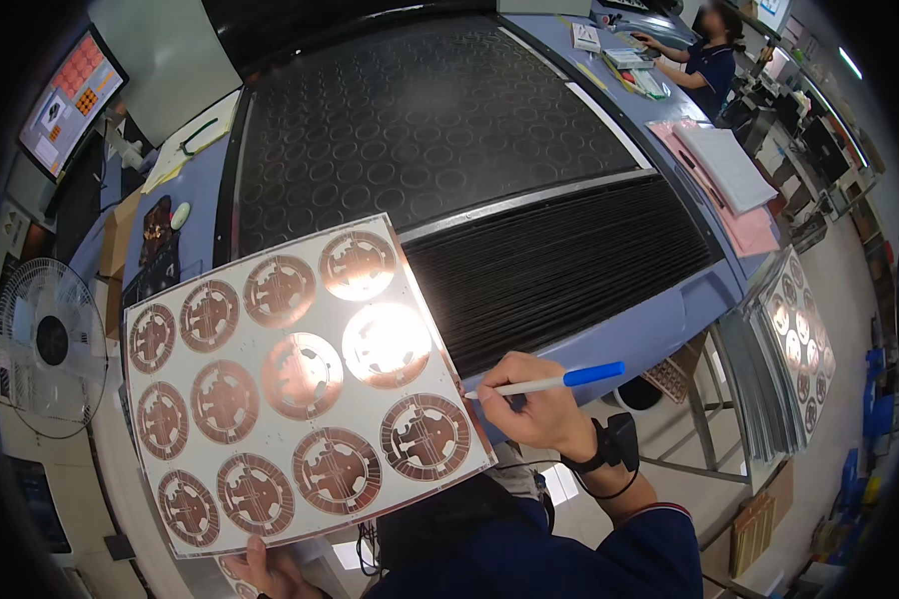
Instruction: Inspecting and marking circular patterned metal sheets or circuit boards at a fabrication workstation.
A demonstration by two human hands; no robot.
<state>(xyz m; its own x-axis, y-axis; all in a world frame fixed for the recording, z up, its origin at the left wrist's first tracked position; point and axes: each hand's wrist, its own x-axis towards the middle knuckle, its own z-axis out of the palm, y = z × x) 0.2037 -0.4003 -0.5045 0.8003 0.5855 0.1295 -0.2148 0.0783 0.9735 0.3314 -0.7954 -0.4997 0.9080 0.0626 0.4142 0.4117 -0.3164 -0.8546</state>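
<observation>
A large white panel (232, 357), tilted toward me, carries rows of round copper-coloured patterns, and some of them glare with reflected light. Its lower left edge is gripped by my left hand (270, 571), thumb on the front face and the other fingers mostly hidden behind. My right hand (531, 409) pinches a white marker pen (529, 386) with a blue cap on its back end. The pen's tip is at the panel's right edge; whether it touches cannot be made out. A black band with a device (617, 444) circles my right wrist.
Behind the panel lies a machine bed (420, 110) with dark ring marks and black pleated bellows (559, 265). A stack of similar panels (784, 349) stands at right. A fan (50, 339) and monitor (73, 100) are at left; a co-worker (714, 65) is at far right.
</observation>
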